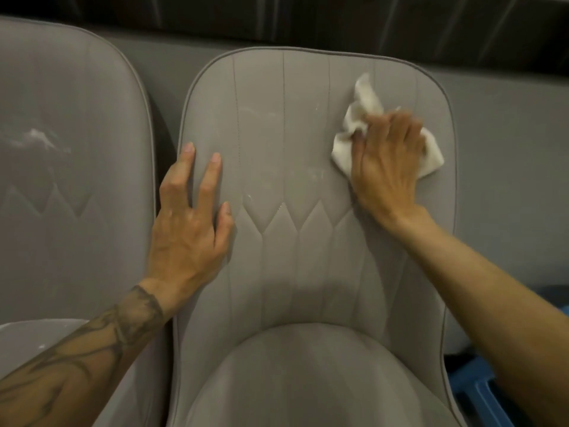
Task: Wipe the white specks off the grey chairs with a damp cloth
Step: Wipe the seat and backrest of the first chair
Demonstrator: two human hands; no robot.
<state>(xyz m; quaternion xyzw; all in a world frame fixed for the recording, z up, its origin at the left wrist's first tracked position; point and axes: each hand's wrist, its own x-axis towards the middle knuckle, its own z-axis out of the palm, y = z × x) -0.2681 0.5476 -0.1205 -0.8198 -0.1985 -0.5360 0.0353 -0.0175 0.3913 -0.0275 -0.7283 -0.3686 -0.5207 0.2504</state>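
Middle grey chair (308, 257): smooth leather-like upholstery, piped rim, rounded corners, vertical stitched channels, zigzag diamond seam mid-back. The backrest's long axis runs up the view, top edge toward the grey wall (508, 134). Faint white specks (314, 174) sit mid-backrest.

White cloth (341, 149), crumpled and soft, lies on the backrest's upper right. Its long axis is diagonal, upper left to lower right, with a tail pointing at the top rim. Right hand (388, 161) grips the bunched cloth and presses it to the backrest; its fingers are motion-blurred.

Left hand (191, 223) lies flat on the backrest's left edge, fingers straight and spread.

Neighbouring grey chair (77, 211) on the left has a white smear (40, 138).
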